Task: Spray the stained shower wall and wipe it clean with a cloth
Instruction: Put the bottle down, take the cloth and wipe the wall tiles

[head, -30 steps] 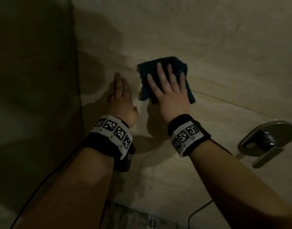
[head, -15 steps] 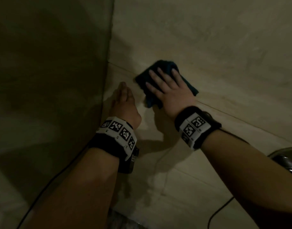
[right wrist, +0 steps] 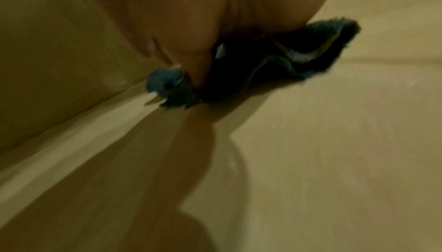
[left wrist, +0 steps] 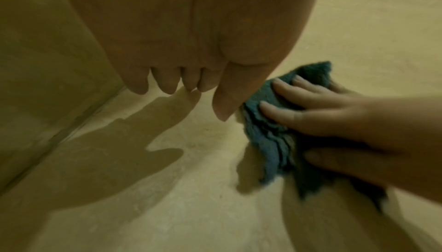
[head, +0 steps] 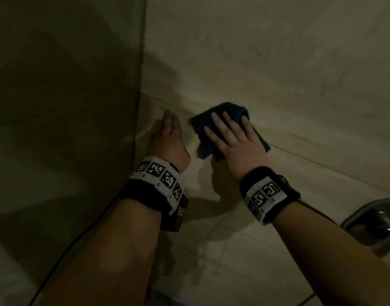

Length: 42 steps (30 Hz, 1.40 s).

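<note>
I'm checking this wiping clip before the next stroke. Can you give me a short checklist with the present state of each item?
1. Dark teal terry cloth flat against the beige tiled shower wall: ok.
2. Right hand spread on the cloth, fingers straight: ok.
3. Left hand clear of the cloth, holding nothing: ok.
4. Metal shower valve handle clear of the cloth's path: ok, it sits lower right.
5. Wall wet with spray: cannot tell, light too dim.
6. Stain gone under the cloth: cannot tell, it is covered.
</note>
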{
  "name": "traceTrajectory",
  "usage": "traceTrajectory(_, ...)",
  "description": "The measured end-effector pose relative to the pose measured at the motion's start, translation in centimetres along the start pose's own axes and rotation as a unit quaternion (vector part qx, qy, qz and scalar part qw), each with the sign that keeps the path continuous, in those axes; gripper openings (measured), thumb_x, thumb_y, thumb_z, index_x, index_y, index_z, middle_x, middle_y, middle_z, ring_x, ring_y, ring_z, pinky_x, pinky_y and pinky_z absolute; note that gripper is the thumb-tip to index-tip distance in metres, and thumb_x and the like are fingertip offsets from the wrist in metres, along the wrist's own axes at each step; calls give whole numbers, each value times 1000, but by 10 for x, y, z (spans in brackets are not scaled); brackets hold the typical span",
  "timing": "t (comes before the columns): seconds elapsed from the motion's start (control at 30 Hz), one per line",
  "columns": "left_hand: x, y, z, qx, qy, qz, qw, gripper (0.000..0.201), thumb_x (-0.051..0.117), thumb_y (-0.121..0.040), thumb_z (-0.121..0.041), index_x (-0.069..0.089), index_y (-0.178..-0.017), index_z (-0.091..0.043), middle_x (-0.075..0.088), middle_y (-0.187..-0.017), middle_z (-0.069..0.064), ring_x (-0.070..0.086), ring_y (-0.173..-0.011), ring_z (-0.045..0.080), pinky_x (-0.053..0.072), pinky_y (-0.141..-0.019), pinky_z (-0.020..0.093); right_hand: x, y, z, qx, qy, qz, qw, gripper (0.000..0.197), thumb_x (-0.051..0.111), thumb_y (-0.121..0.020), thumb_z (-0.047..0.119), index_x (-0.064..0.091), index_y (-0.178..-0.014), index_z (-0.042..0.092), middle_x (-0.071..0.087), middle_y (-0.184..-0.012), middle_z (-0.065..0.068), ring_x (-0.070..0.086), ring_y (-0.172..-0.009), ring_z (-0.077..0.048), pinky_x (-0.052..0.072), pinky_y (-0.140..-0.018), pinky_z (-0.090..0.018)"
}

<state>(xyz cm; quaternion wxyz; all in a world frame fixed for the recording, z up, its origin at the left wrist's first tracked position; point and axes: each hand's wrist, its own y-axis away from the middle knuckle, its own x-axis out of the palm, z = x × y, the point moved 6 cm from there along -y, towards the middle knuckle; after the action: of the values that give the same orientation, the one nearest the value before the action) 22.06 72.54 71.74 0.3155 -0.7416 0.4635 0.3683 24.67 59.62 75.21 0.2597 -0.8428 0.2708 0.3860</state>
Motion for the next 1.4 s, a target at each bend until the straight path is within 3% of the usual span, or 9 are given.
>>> traceTrajectory(0.3,-23,4,-9,46,40,-70,996,78,45,-95,-18,-10,-149,-8,-19,-158,4,-8,-148,21,5,-119,31,-50,-44,-5,1,-54,-91,994,66,37,-98,23,-3,-150,22,-16,-158,-5,-13,-145,-23,-22,-107,-37)
traceTrajectory(0.4,-33,6,-20,92,28,-127,987,77,43,-96,-21,-10,-150,-9,-19,-158,3,-5,-148,20,6,-120,29,-52,-37,-13,0,-127,-191,973,58,54,-90,11,32,-144,9,17,-156,-13,19,-144,-26,-4,-112,-37)
traceTrajectory(0.5,-26,8,-32,130,7,-123,984,74,41,-97,-20,-10,-150,-10,-21,-158,3,-3,-148,18,7,-118,25,-54,-33,-21,1,-181,-249,951,38,69,-74,2,62,-111,-1,48,-138,-22,47,-127,-37,16,-108,-47)
traceTrajectory(0.73,-9,5,-52,173,32,-107,979,69,33,-100,-22,-15,-149,-19,-26,-156,3,-8,-148,21,9,-119,29,-68,-20,-45,14,-336,-204,919,32,58,-85,0,56,-116,1,48,-139,-18,41,-133,-30,25,-109,-27)
traceTrajectory(0.83,-7,1,-62,170,43,-123,977,67,34,-99,-28,-13,-148,-31,-27,-155,9,-14,-146,29,6,-119,37,-93,-6,-69,46,-313,-289,904,30,48,-87,3,58,-115,2,53,-130,-20,49,-125,-34,43,-103,-43)
traceTrajectory(0.93,-11,-5,-70,164,27,-142,976,67,32,-99,-33,-15,-147,-30,-29,-153,15,-20,-144,34,-4,-118,44,-108,-6,-96,125,-170,-308,928,46,41,-89,25,51,-130,5,39,-144,-23,27,-138,-43,18,-113,-53)
traceTrajectory(1.07,-41,-12,-80,166,30,-173,970,75,39,-98,-30,-18,-147,-28,-29,-153,15,-20,-144,34,-7,-118,41,-102,-14,-121,202,-74,-206,955,59,38,-98,35,13,-150,25,-2,-159,-10,-7,-145,-35,-8,-115,-49)
traceTrajectory(1.23,-75,-24,-89,207,-7,-210,956,78,44,-96,-26,-16,-147,-29,-25,-155,15,-18,-144,36,-6,-118,43,-82,-5,-116,263,-86,-182,944,67,33,-96,47,-8,-148,34,-18,-157,-6,-18,-144,-30,-14,-112,-54)
traceTrajectory(1.4,-74,-28,-85,217,-6,-221,951,76,44,-96,-28,-11,-149,-32,-24,-156,10,-17,-145,31,6,-119,42,-47,18,-103,378,-174,-197,888,85,45,-88,58,-8,-148,31,-14,-157,-10,-14,-144,-34,-9,-113,-56)
